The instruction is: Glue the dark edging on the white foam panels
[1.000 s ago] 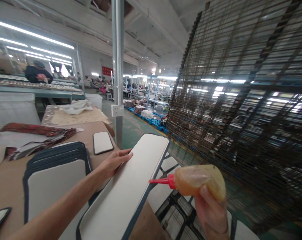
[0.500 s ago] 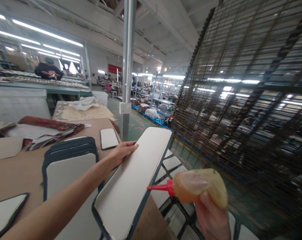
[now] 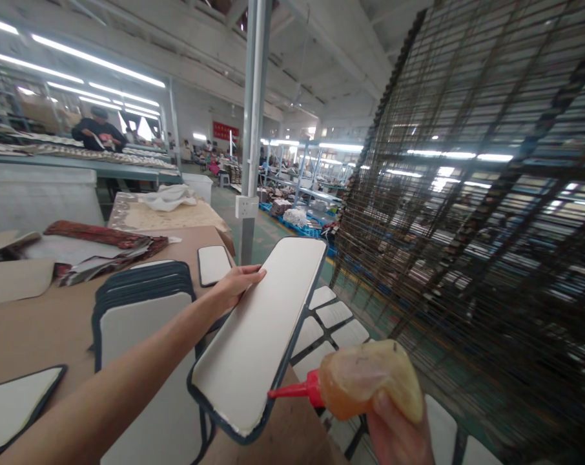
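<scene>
My left hand (image 3: pixel 234 286) grips the left edge of a long white panel with a dark blue border (image 3: pixel 263 329) and holds it tilted above the brown table (image 3: pixel 31 323). My right hand (image 3: pixel 399 433) squeezes a soft amber glue bottle (image 3: pixel 370 381). Its red nozzle (image 3: pixel 290 391) touches the panel's right border near the lower corner.
A stack of similar blue-edged panels (image 3: pixel 147 310) lies on the table, with a small one (image 3: pixel 214 265) behind and another (image 3: pixel 16 407) at the left. More panels (image 3: pixel 334 314) lie on a rack below. A tall wire rack (image 3: pixel 467 194) fills the right. A person (image 3: pixel 99 132) works far left.
The panel has shifted left and closer to me. The glue nozzle has travelled down the panel's right border toward its near corner.
</scene>
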Available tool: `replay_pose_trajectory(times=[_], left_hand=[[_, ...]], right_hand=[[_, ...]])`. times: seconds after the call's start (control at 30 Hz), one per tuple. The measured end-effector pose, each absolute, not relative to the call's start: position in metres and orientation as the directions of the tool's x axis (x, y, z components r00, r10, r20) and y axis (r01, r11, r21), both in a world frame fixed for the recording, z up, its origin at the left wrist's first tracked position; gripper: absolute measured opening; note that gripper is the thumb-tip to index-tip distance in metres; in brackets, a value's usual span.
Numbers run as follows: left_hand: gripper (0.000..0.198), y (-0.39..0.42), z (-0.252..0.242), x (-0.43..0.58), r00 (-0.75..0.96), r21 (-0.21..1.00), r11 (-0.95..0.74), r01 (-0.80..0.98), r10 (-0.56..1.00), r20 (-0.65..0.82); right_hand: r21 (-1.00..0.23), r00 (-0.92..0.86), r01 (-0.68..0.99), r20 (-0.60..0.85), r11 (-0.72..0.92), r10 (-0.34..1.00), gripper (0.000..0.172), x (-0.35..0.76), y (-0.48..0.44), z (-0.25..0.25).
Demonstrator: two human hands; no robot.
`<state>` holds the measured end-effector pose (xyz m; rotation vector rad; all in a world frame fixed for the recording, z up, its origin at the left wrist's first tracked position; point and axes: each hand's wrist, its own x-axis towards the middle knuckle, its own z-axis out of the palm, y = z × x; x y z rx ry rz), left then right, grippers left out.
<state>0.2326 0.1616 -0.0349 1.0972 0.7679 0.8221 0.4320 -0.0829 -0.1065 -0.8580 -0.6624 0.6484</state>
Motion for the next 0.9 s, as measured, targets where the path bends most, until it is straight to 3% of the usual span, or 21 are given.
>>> replay_pose_trajectory(times=[0.27, 0.37, 0.57, 0.73, 0.9], left_hand=[[0.056, 0.173, -0.036, 0.228, 0.264, 0.953, 0.224, -0.205, 0.95, -0.166], [0.059, 0.166, -0.042, 0.231, 0.243, 0.96, 0.19, -0.204, 0.96, -0.139], [0.062, 0.134, -0.056, 0.246, 0.369, 0.974, 0.198, -0.114, 0.918, -0.143], [0.078, 0.125, -0.051, 0.246, 0.533, 0.957, 0.277, -0.082, 0.824, -0.193], [0.1, 0.125, -0.047, 0.237, 0.598, 0.931, 0.351, -0.099, 0.769, -0.227]], right_hand=[[-0.818, 0.661, -0.345, 0.135, 0.459, 0.738, 0.047, 0.401, -0.088, -0.11], [-0.78, 0.712, -0.294, 0.207, 0.552, 0.671, 0.042, 0.407, -0.067, -0.078], [-0.699, 0.745, -0.115, 0.409, 0.706, 0.527, 0.036, 0.445, -0.008, -0.029], [-0.686, 0.763, -0.101, 0.411, 0.72, 0.498, 0.052, 0.463, 0.003, -0.041], [-0.703, 0.755, -0.131, 0.386, 0.699, 0.53, 0.045, 0.473, -0.003, -0.049]])
